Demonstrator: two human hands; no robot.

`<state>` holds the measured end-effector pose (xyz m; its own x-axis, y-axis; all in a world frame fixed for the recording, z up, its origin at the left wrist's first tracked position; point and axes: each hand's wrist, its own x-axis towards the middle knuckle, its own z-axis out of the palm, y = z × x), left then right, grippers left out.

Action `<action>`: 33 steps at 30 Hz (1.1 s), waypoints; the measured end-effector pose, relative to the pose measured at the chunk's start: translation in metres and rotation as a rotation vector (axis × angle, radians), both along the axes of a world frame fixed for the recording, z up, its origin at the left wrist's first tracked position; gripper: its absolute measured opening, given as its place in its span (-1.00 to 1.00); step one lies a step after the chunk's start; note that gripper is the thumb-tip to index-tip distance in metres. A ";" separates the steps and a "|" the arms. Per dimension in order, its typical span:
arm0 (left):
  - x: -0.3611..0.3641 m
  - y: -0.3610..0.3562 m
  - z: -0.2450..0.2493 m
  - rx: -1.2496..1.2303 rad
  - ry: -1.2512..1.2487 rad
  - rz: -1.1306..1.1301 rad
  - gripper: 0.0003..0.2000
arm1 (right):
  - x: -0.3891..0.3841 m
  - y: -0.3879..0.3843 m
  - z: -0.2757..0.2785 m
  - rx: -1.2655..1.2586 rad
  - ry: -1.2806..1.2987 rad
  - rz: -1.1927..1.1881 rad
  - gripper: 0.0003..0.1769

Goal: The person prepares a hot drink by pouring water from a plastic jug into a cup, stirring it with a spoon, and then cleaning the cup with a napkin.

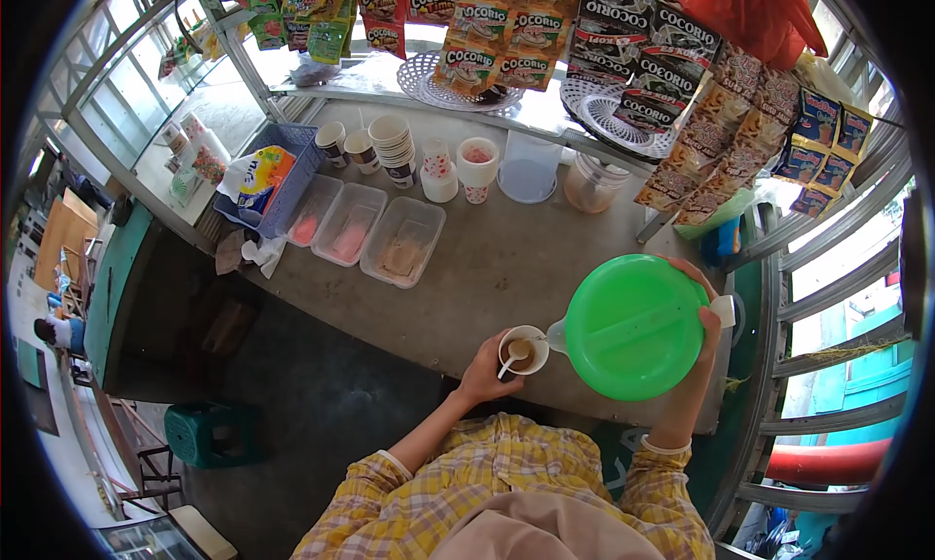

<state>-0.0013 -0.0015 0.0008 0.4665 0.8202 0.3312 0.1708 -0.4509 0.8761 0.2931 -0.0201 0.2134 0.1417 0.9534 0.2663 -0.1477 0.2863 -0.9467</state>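
Note:
My left hand [484, 370] grips a paper cup [524, 351] near the counter's front edge. The cup holds brown liquid, and a white spoon [507, 365] stands in it. My right hand [705, 312] holds a jug with a round green lid [635, 326] by its handle. The jug is tilted, its clear spout [556, 335] right beside the cup's rim. Both my sleeves are yellow plaid.
On the grey counter [487, 268] lie three clear tubs [402, 241], a blue basket [292, 175], stacked paper cups [392, 143], a clear pitcher [529, 168] and a jar [594, 182]. Sachet strips [623, 44] hang above. A green stool [209, 433] stands on the floor at left.

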 end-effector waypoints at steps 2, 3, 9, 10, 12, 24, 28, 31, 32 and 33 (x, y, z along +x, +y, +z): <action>0.001 -0.001 -0.002 -0.061 -0.027 0.010 -0.18 | -0.001 0.000 -0.001 0.003 0.032 -0.007 -0.10; 0.001 -0.002 -0.002 -0.068 -0.015 0.017 -0.17 | 0.000 -0.001 0.000 0.002 0.036 -0.010 -0.10; 0.002 0.001 0.007 -0.021 -0.002 0.004 -0.16 | 0.003 -0.004 -0.001 0.012 0.085 -0.041 -0.11; 0.001 0.000 0.009 0.008 0.018 0.010 -0.16 | 0.003 -0.004 0.000 0.013 0.089 -0.047 -0.12; 0.001 0.000 0.009 0.037 0.039 0.009 -0.17 | 0.004 -0.005 -0.001 0.017 0.103 -0.054 -0.12; 0.001 -0.001 0.001 -0.004 0.077 0.028 -0.16 | 0.007 -0.006 -0.003 0.061 0.065 -0.027 -0.15; 0.001 -0.001 0.003 -0.002 0.106 0.038 -0.15 | 0.006 -0.006 -0.004 0.048 0.096 -0.049 -0.13; 0.002 -0.003 0.003 -0.013 0.087 0.055 -0.15 | 0.003 -0.006 -0.003 0.053 0.122 -0.038 -0.13; 0.002 -0.002 0.003 -0.015 0.075 0.061 -0.15 | 0.002 -0.006 -0.002 0.056 0.133 -0.034 -0.13; 0.002 -0.002 0.003 -0.025 0.056 0.063 -0.16 | 0.001 -0.005 -0.002 0.060 0.136 -0.027 -0.13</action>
<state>0.0012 -0.0039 0.0038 0.4306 0.8563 0.2853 0.2473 -0.4159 0.8751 0.2942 -0.0254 0.2113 0.2058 0.9317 0.2993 -0.2649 0.3475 -0.8995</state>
